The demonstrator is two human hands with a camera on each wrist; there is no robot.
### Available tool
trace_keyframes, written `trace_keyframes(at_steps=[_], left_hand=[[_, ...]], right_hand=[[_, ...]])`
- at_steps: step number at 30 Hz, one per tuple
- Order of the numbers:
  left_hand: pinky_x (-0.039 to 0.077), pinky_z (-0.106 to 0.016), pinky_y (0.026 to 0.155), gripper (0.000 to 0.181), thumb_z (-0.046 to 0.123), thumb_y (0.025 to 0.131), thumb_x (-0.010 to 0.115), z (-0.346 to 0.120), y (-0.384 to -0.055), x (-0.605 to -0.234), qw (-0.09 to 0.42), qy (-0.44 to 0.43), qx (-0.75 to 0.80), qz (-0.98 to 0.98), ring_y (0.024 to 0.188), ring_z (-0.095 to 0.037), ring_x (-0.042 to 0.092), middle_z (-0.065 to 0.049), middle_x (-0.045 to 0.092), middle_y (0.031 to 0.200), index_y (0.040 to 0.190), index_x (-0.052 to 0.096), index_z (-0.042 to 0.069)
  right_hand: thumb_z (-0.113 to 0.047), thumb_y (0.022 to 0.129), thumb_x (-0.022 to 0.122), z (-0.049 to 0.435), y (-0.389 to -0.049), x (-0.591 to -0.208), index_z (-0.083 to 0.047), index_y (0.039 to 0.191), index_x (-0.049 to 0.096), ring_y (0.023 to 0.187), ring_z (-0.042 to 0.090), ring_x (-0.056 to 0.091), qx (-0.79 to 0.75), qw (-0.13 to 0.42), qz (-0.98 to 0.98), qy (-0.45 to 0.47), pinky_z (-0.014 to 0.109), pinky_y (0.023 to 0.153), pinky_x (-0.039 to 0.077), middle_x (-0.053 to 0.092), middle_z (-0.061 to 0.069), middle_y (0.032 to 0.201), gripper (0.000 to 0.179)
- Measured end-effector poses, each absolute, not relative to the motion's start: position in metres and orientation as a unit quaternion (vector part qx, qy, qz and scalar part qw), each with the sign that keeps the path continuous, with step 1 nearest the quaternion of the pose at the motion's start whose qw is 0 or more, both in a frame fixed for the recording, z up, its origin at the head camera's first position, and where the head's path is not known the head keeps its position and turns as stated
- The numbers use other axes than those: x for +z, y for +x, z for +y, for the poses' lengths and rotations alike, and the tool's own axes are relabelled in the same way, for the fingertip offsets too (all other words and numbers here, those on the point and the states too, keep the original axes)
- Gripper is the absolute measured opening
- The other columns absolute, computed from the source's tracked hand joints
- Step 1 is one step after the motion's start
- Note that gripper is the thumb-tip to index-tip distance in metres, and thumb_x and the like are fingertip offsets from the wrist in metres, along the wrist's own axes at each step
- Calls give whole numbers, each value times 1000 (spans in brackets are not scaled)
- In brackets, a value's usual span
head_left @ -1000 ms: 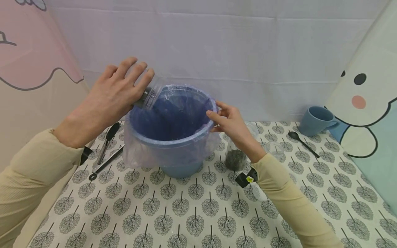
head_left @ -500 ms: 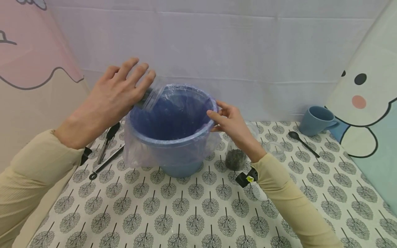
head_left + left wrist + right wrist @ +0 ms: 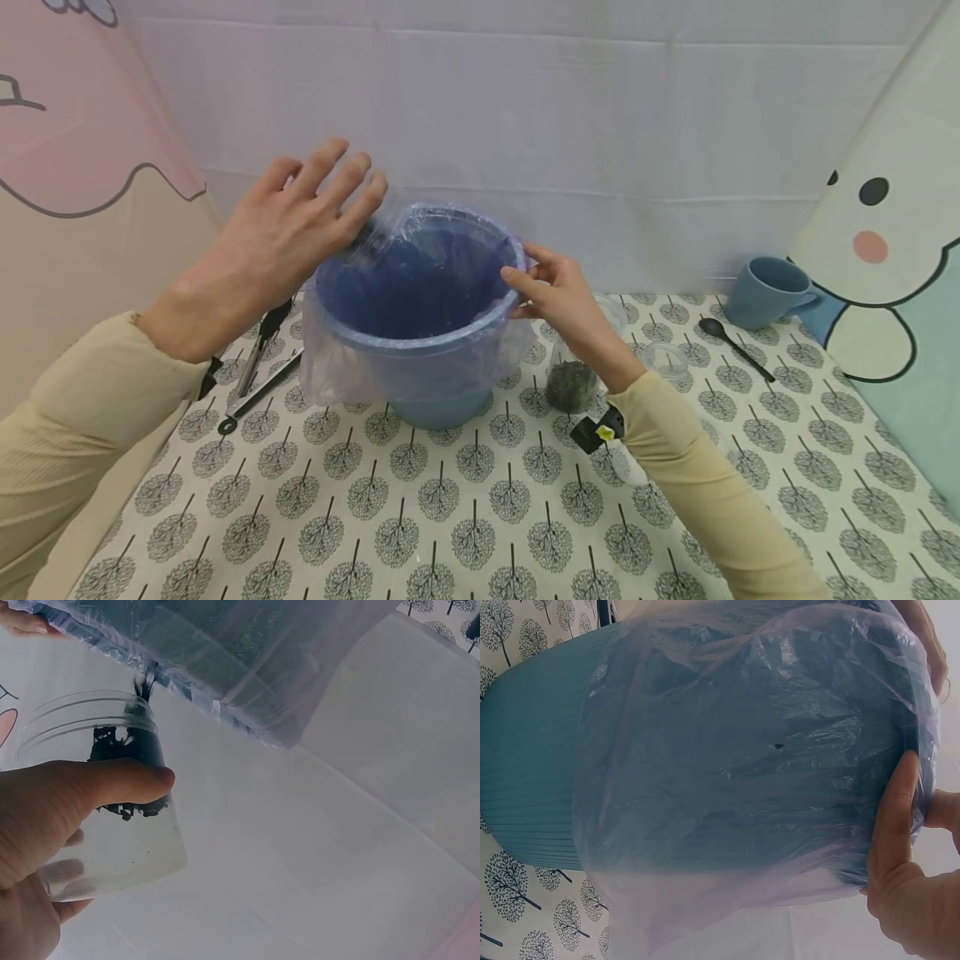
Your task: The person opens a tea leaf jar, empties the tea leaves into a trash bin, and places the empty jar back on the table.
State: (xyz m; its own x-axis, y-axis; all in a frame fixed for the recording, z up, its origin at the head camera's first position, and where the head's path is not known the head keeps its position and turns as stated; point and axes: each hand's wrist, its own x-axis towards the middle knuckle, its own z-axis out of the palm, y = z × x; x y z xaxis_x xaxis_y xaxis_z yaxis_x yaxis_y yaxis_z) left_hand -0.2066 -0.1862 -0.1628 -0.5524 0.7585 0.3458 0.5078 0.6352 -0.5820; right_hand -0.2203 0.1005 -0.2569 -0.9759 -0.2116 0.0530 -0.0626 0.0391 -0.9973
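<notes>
My left hand (image 3: 285,221) grips a clear plastic jar (image 3: 146,844), tipped at the left side of a blue bin's mouth. Dark, loose, crumbly material (image 3: 129,746) lies inside toward the jar's mouth, and some streams out in the left wrist view. The blue bin (image 3: 442,411) stands upright, lined with a thin translucent purple bag (image 3: 348,375) folded over its rim. At the right of that rim my right hand (image 3: 558,296) pinches the edge through the bag, thumb and fingers on opposite sides. Most of the jar is hidden behind my left hand in the head view.
Right of the bin stands another clear jar (image 3: 572,385) with dark contents, partly behind my right forearm. Beyond lie a clear round lid (image 3: 666,361), a black spoon (image 3: 737,348) and a blue mug (image 3: 767,292). Black-and-steel tongs (image 3: 258,396) lie at the left.
My left hand has shifted slightly right with the jar, further over the bin. Less dark material shows in the jar. My right hand stays on the rim.
</notes>
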Motion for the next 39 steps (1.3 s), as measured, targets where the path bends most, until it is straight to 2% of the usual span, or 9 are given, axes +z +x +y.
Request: trace_keyframes(at_steps=[9, 16, 22, 26, 29, 35, 39], left_hand=[[41, -56, 96, 90, -23, 60, 75, -192, -209, -166, 298, -367, 192, -860, 137, -42, 29, -25, 38, 143, 140, 37, -3], [41, -56, 95, 83, 0, 69, 82, -204, -210, -171, 317, -375, 177, -853, 137, -41, 30, -25, 39, 143, 139, 38, -3], [42, -54, 93, 83, 5, 71, 83, -208, -211, -170, 332, -387, 202, -836, 137, -41, 29, -25, 37, 143, 140, 36, -3], [44, -51, 90, 91, -14, 63, 80, -209, -212, -171, 352, -390, 239, -817, 136, -39, 30, -23, 37, 144, 141, 36, -1], [45, -48, 88, 94, -24, 57, 71, -209, -214, -172, 373, -395, 268, -795, 135, -38, 33, -22, 37, 144, 141, 36, 0], [47, -44, 82, 88, -24, 60, 66, -207, -219, -173, 437, -407, 310, -740, 130, -37, 41, -20, 41, 141, 139, 39, 1], [46, -41, 82, 87, -22, 62, 65, -206, -219, -173, 457, -402, 333, -720, 129, -35, 41, -19, 41, 142, 140, 38, 3]], right_hand=[[-11, 97, 59, 100, -220, -257, -2, 152, 25, 59, 12, 61, -686, 53, 719, -97, 26, 66, 59, 51, 4, 83, 65], [-11, 97, 59, 99, -219, -256, -2, 152, 25, 59, 12, 61, -688, 57, 717, -99, 26, 67, 59, 52, 4, 84, 65], [-12, 97, 59, 100, -220, -256, -2, 152, 25, 59, 12, 61, -687, 54, 718, -99, 26, 66, 59, 51, 4, 83, 65], [-12, 97, 59, 99, -220, -256, -2, 153, 25, 59, 12, 61, -689, 57, 716, -98, 27, 68, 59, 51, 4, 83, 65], [-11, 97, 59, 99, -220, -257, -2, 153, 25, 59, 12, 61, -691, 58, 714, -97, 27, 68, 59, 51, 4, 83, 65], [-11, 97, 59, 99, -221, -258, -2, 152, 25, 59, 12, 61, -694, 57, 711, -94, 26, 67, 59, 51, 4, 82, 65], [-11, 97, 59, 99, -221, -258, -2, 152, 25, 59, 12, 61, -693, 57, 713, -93, 26, 67, 59, 51, 3, 82, 66]])
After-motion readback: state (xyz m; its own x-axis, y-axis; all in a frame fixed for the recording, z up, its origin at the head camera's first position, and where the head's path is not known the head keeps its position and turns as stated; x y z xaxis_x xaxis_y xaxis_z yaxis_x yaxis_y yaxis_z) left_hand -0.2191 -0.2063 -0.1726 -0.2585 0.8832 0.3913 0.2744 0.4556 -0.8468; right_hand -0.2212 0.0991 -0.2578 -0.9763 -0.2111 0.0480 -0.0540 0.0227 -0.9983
